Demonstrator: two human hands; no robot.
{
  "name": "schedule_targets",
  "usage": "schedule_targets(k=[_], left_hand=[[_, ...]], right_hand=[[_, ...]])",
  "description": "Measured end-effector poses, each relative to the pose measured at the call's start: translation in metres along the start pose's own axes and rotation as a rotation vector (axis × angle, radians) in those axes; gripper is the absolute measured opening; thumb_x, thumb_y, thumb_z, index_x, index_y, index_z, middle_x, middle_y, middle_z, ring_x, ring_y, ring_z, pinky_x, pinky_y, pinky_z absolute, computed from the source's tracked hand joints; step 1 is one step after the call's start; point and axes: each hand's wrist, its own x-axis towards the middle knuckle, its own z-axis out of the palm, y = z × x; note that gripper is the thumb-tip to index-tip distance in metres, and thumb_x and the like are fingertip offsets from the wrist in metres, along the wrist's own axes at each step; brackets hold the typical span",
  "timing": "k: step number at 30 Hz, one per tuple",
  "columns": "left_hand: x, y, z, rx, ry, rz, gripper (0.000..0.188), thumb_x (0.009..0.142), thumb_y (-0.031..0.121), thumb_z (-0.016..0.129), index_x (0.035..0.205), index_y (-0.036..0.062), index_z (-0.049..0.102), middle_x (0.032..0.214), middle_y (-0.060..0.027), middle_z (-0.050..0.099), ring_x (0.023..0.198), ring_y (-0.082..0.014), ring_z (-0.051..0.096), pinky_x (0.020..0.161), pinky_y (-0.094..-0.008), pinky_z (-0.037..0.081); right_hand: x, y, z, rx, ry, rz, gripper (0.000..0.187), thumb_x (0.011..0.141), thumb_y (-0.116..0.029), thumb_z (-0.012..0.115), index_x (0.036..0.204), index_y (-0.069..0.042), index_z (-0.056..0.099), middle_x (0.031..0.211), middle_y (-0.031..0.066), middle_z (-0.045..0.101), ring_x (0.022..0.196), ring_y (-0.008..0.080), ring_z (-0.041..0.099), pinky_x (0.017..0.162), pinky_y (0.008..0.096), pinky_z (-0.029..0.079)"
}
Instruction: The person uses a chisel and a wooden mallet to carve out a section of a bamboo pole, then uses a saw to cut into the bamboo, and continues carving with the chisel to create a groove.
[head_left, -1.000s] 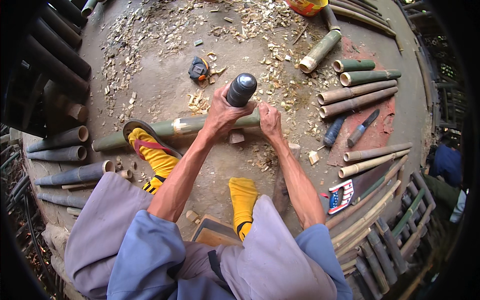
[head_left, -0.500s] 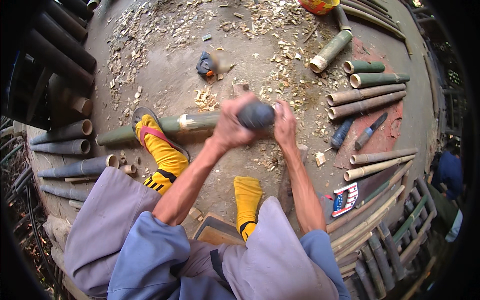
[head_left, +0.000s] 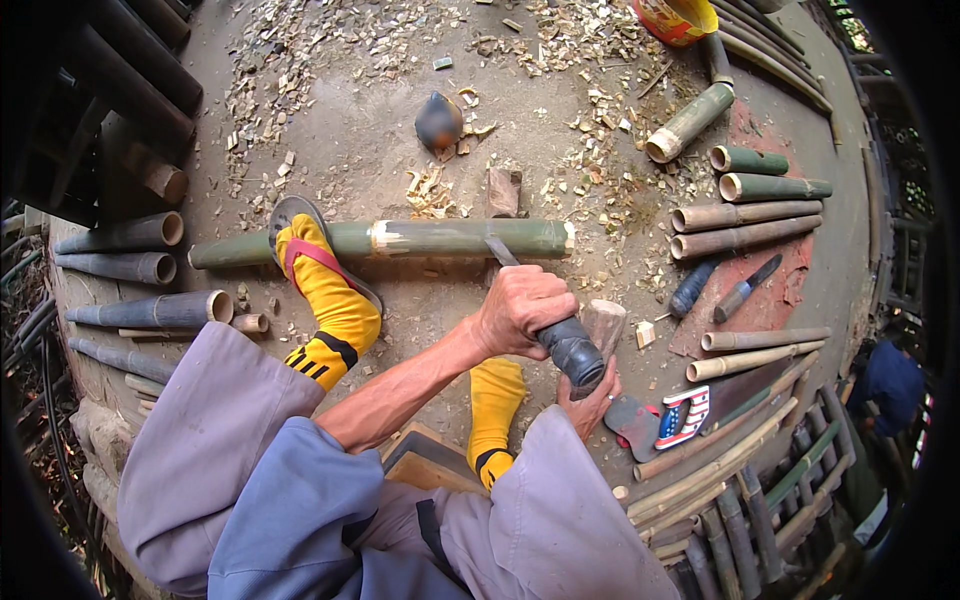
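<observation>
Our left hand (head_left: 527, 310) is clamped around the dark wrapped handle of a chisel (head_left: 568, 347), whose blade slants up to the green bamboo tube (head_left: 465, 238). Our right hand (head_left: 590, 402) is apart from the left, down by the handle's butt and the near end of a wooden billet (head_left: 605, 320); the handle covers part of it, so we cannot tell whether it grips the wood.

The tube lies crosswise in the middle of the floor (head_left: 345, 130), with a pale scraped band around it left of the blade. Our left foot, in a yellow sock (head_left: 345, 315) and a sandal (head_left: 288, 207), rests across its left part. A small wooden block (head_left: 504, 190) stands just beyond the tube.

Farther out, wood chips (head_left: 300, 60) litter the floor's far side. Near its left edge lie dark bamboo pieces (head_left: 150, 308). Toward the right edge we see a knife (head_left: 747, 290) on a red patch (head_left: 775, 270), more cut bamboo (head_left: 748, 215) and a handsaw (head_left: 685, 415). A yellow-and-red bucket (head_left: 680, 22) sits toward the far right corner.
</observation>
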Motion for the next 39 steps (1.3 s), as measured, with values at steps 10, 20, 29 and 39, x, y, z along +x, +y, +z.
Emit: schedule_targets(k=[10, 20, 29, 39], left_hand=[[-0.001, -0.005, -0.003, -0.005, 0.014, -0.019, 0.037, 0.046, 0.017, 0.069, 0.077, 0.0094, 0.049, 0.063, -0.0048, 0.047, 0.057, -0.0267, 0.053, 0.049, -0.0363, 0.038], [0.0, -0.011, 0.001, 0.026, -0.009, -0.02, 0.036, 0.052, 0.027, 0.069, 0.079, 0.0078, 0.054, 0.063, -0.006, 0.052, 0.055, -0.0273, 0.054, 0.05, -0.0358, 0.04], [0.041, -0.015, -0.002, 0.007, 0.322, -0.28, 0.027, 0.061, 0.014, 0.071, 0.078, 0.0076, 0.052, 0.06, -0.0089, 0.055, 0.051, -0.022, 0.059, 0.05, -0.0348, 0.046], [0.054, -0.02, 0.006, 0.067, 0.32, -0.413, 0.026, 0.061, 0.017, 0.069, 0.078, 0.0077, 0.051, 0.061, -0.0113, 0.058, 0.055, -0.0298, 0.06, 0.052, -0.0387, 0.048]], right_hand=[[-0.004, -0.004, 0.0, 0.043, -0.137, 0.121, 0.097, 0.068, -0.011, 0.073, 0.145, -0.009, 0.014, 0.13, 0.0286, 0.039, 0.113, 0.0449, 0.043, 0.095, 0.0483, 0.037], [-0.002, 0.007, 0.002, 0.049, -0.116, 0.09, 0.098, 0.065, -0.01, 0.073, 0.145, -0.01, 0.015, 0.134, 0.0257, 0.037, 0.119, 0.0444, 0.041, 0.098, 0.0475, 0.036], [-0.006, 0.014, 0.011, 0.064, -0.087, 0.141, 0.104, 0.057, -0.005, 0.075, 0.145, -0.015, 0.02, 0.134, 0.026, 0.038, 0.12, 0.0436, 0.041, 0.1, 0.0452, 0.035], [0.001, 0.018, 0.002, 0.157, -0.151, 0.28, 0.104, 0.056, -0.005, 0.074, 0.145, -0.015, 0.022, 0.138, 0.0225, 0.036, 0.125, 0.0365, 0.039, 0.105, 0.0415, 0.031]])
